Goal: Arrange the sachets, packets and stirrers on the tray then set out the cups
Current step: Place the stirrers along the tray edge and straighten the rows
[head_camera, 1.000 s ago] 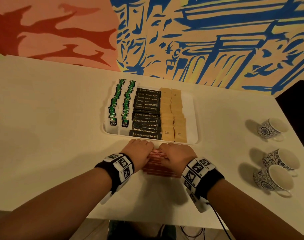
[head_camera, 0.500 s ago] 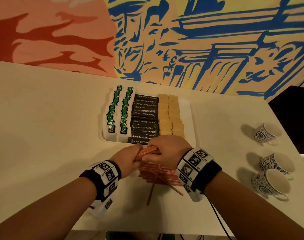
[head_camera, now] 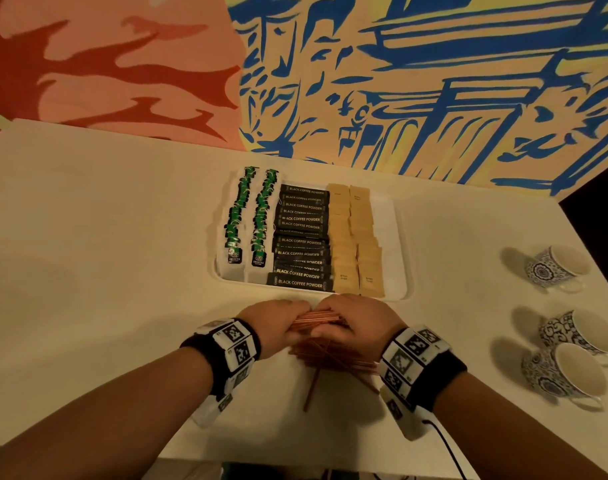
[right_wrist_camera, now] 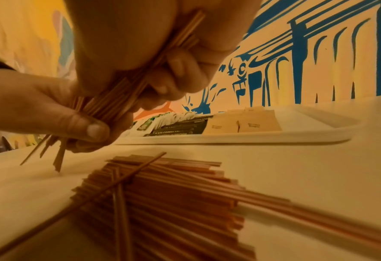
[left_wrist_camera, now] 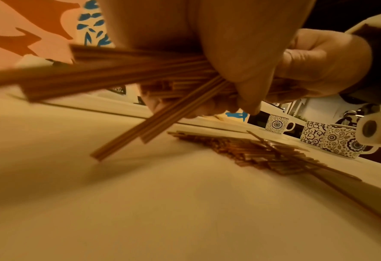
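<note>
From the head view, the left hand (head_camera: 278, 323) and right hand (head_camera: 356, 322) meet just in front of the tray (head_camera: 399, 258), both curled around one bundle of stirrers (head_camera: 318, 315) held off the desk (head_camera: 105, 254). Below them a loose pile of stirrers (head_camera: 330, 358) lies on the desk, a few strays fanning out toward the person. The tray holds rows of green tea packets (head_camera: 247, 216), black coffee sachets (head_camera: 300, 237) and tan sugar sachets (head_camera: 356, 237). Three patterned cups (head_camera: 555, 268) lie on their sides, well apart to the right.

The left wrist view shows the left fingers (left_wrist_camera: 240, 61) wrapped around the bundle, its ends splaying outward and blurred, with the pile on the desk beyond.

The right wrist view shows the right fingers (right_wrist_camera: 185, 61) closed on the bundle's other end, the left thumb (right_wrist_camera: 89, 127) pressed against it, the pile directly underneath and the tray just behind.
</note>
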Demonstrator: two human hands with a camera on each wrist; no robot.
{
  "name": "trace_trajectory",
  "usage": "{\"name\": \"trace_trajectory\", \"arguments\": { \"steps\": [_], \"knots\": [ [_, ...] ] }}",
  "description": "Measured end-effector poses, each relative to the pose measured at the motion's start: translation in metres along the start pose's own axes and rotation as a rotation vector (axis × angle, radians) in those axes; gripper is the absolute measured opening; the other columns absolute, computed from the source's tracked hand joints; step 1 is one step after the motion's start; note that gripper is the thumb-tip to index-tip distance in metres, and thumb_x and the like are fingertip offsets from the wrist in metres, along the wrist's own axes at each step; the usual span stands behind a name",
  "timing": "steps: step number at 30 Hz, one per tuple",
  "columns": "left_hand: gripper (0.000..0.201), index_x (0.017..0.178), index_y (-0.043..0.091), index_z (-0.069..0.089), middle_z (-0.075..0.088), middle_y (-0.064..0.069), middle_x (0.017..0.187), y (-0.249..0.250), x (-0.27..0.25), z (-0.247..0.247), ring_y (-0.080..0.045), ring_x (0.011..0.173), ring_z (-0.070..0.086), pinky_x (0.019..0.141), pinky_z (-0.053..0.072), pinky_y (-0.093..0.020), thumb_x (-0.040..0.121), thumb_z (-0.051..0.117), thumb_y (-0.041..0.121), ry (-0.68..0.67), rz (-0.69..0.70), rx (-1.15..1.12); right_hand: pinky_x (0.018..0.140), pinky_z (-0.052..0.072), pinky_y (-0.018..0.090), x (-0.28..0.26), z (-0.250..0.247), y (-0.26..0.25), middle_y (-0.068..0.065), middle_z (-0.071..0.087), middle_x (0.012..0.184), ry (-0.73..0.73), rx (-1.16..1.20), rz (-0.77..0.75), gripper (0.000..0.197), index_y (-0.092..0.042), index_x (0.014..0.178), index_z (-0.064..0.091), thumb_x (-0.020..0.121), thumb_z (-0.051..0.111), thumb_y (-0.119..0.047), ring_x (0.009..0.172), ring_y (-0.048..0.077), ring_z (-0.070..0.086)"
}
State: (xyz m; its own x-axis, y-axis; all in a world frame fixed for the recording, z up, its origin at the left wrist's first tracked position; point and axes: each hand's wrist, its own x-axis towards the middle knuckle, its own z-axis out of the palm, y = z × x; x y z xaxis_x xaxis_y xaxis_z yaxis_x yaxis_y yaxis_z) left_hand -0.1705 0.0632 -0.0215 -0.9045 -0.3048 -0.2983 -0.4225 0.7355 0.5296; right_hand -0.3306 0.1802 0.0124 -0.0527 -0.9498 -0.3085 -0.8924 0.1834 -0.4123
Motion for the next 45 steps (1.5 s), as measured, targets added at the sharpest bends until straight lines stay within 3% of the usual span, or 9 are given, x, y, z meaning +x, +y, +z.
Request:
{"name": "trace_trajectory", "arguments": {
  "steps": [5, 9, 15, 20, 26, 30, 36, 41, 45],
  "knots": [
    [0.026, 0.118, 0.029, 0.049, 0.062, 0.003, 0.099, -0.016, -0.008, -0.013, -0.016, 0.088, 0.057, 0.078, 0.043, -0.027, 0.094, 0.049, 0.040, 0.005, -0.040, 0.030, 0.090, 0.046, 0.029, -0.013, 0.000, 0.014, -0.017, 0.050, 0.120, 0.091, 0.219, 0.099, 0.078, -0.045, 0.138, 0.025, 0.073, 0.060, -0.068, 0.105, 0.005, 0.052],
    [0.025, 0.117, 0.028, 0.050, 0.057, 0.010, 0.093, -0.037, -0.019, -0.024, -0.009, 0.081, 0.051, 0.073, 0.039, -0.024, 0.096, 0.045, 0.041, 0.033, -0.132, 0.079, 0.098, 0.043, 0.030, -0.023, 0.008, 0.028, -0.014, 0.045, 0.127, 0.145, 0.089, 0.078, 0.055, -0.034, 0.129, 0.042, 0.080, 0.063, -0.048, 0.117, 0.006, 0.045],
    [0.036, 0.131, 0.031, 0.045, 0.061, 0.010, 0.101, -0.039, -0.028, -0.029, -0.008, 0.087, 0.053, 0.078, 0.040, -0.023, 0.096, 0.046, 0.040, 0.051, -0.171, 0.032, 0.111, 0.024, 0.027, -0.019, 0.029, 0.024, -0.012, 0.034, 0.144, -0.031, -0.224, -0.051, 0.067, -0.033, 0.138, 0.039, 0.081, 0.058, -0.061, 0.131, 0.010, 0.028],
    [0.035, 0.129, 0.029, 0.047, 0.063, 0.006, 0.104, -0.044, -0.032, -0.027, -0.010, 0.086, 0.053, 0.077, 0.039, -0.023, 0.096, 0.046, 0.041, 0.047, -0.203, 0.033, 0.106, 0.033, 0.030, -0.017, 0.033, 0.028, -0.009, 0.043, 0.136, -0.014, -0.193, -0.065, 0.051, -0.034, 0.131, 0.049, 0.085, 0.056, -0.054, 0.126, 0.014, 0.035],
    [0.041, 0.136, 0.036, 0.042, 0.063, 0.013, 0.104, -0.050, -0.035, -0.024, -0.008, 0.089, 0.058, 0.081, 0.044, -0.024, 0.095, 0.048, 0.041, 0.069, -0.187, -0.055, 0.080, 0.049, 0.036, -0.016, 0.037, 0.033, -0.002, 0.061, 0.098, 0.138, -0.179, -0.031, 0.031, -0.025, 0.093, 0.069, 0.084, 0.055, -0.051, 0.095, 0.022, 0.054],
    [0.041, 0.135, 0.033, 0.044, 0.064, 0.012, 0.106, -0.041, -0.035, -0.025, -0.007, 0.091, 0.058, 0.083, 0.044, -0.024, 0.095, 0.049, 0.041, 0.082, -0.173, -0.125, 0.094, 0.044, 0.036, -0.019, 0.032, 0.033, -0.005, 0.057, 0.111, 0.107, -0.181, 0.030, 0.036, -0.026, 0.109, 0.064, 0.085, 0.058, -0.053, 0.107, 0.018, 0.049],
    [0.023, 0.111, 0.028, 0.053, 0.058, 0.015, 0.086, -0.019, -0.027, -0.028, -0.004, 0.078, 0.056, 0.068, 0.040, -0.018, 0.091, 0.057, 0.039, 0.134, -0.136, -0.304, 0.101, 0.042, 0.030, -0.007, 0.005, -0.013, -0.021, 0.049, 0.129, 0.261, 0.628, 0.088, 0.094, -0.044, 0.142, 0.021, 0.066, 0.073, -0.062, 0.116, -0.002, 0.049],
    [0.023, 0.109, 0.033, 0.057, 0.059, 0.012, 0.070, -0.003, -0.024, -0.033, 0.005, 0.057, 0.054, 0.058, 0.044, -0.014, 0.088, 0.065, 0.033, 0.258, -0.120, -0.692, 0.082, 0.056, 0.040, 0.023, -0.025, -0.071, -0.002, 0.062, 0.107, 0.604, 0.893, -0.183, 0.050, -0.037, 0.132, 0.042, 0.089, 0.040, -0.062, 0.097, 0.018, 0.064],
    [0.010, 0.083, 0.025, 0.058, 0.056, 0.006, 0.064, 0.003, -0.029, -0.042, 0.004, 0.043, 0.048, 0.046, 0.040, -0.010, 0.087, 0.066, 0.021, 0.375, -0.124, -0.906, 0.079, 0.055, 0.048, 0.045, -0.042, -0.103, 0.005, 0.066, 0.086, 0.626, 0.899, -0.170, 0.037, -0.020, 0.098, 0.065, 0.098, 0.035, -0.041, 0.083, 0.021, 0.065]
  ]
}}
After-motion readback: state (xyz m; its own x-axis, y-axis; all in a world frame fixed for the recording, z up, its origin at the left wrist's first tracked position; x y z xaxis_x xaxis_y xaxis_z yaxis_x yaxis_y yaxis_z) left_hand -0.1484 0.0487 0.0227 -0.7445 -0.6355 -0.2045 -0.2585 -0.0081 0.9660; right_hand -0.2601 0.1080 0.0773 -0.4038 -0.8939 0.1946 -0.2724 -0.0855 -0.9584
